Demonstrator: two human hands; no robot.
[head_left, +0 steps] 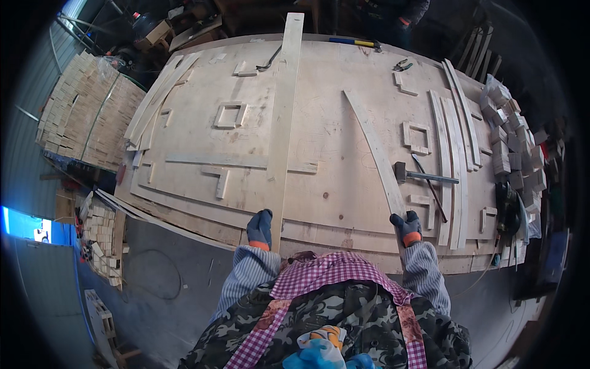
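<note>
Left hand (260,229) grips long plank (284,123) — right hand (407,227) grips slanted slat (376,150).

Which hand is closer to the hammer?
Right. The right hand rests just below-left of the hammer; the left hand sits far to the left, by the long plank.

The far end of the long plank (284,117) ran past the back edge of the workbench (326,184), and its tip was cut off by the picture's top edge. The near end of the thin slat (378,154) was hidden under the gloved right hand (407,229), so the grip could not be made out. The left hand (260,229) hid part of the plank's near end. A person (393,15) beyond the workbench's back edge was cropped. Small tools (403,64) near the back right corner were too small to identify.
</note>
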